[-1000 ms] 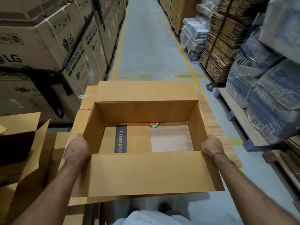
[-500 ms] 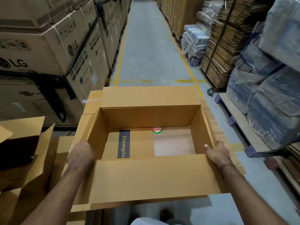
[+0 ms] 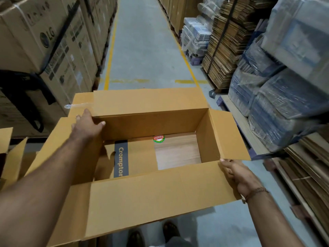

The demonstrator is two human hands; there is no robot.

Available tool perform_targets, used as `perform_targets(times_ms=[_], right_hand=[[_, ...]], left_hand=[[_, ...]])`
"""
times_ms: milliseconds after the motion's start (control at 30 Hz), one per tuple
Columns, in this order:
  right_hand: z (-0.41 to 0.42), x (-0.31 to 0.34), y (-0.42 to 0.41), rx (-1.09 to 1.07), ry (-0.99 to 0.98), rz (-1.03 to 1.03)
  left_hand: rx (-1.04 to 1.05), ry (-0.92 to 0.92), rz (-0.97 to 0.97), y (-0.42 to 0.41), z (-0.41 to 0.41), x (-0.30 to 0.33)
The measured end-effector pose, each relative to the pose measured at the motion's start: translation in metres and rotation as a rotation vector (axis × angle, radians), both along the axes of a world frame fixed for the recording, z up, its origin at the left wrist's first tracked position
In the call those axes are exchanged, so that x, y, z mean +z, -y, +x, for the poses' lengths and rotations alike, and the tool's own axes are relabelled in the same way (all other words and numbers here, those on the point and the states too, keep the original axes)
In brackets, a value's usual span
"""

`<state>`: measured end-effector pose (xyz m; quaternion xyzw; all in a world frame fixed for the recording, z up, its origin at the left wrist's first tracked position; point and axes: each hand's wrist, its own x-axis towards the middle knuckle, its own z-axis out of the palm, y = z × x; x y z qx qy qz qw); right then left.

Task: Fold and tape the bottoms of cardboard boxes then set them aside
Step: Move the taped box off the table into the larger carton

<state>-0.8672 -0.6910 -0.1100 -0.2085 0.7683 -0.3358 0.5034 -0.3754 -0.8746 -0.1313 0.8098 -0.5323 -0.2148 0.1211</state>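
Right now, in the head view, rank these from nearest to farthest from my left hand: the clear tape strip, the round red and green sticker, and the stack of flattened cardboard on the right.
From the left hand:
1. Clear tape strip, just beyond it on the box's far left flap.
2. Round red and green sticker, down inside the open box, to the right.
3. Stack of flattened cardboard, far off on the aisle's right side.

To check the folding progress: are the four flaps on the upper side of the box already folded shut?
No, the cardboard box is open; its flaps spread outward and the inside shows.
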Motion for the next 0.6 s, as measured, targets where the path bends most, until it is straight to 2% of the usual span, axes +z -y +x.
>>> perform_targets(times_ms=[133,367,467,600], right_hand=[[-0.015,0.011,-0.019,-0.095,0.332,0.066],[-0.026,0.027,-0.042,-0.244,0.613,0.069],[-0.003,0.036,-0.031,-0.423,0.593,0.064],[0.029,0.044,0.000,-0.582,0.566,-0.072]], left_hand=[[0.054,-0.175,-0.054,0.023,-0.014,0.023],[0.296,-0.386,-0.118,0.032,-0.020,0.040],[0.314,-0.454,-0.108,0.032,-0.017,0.045],[0.070,-0.300,-0.116,0.020,-0.026,0.062]])
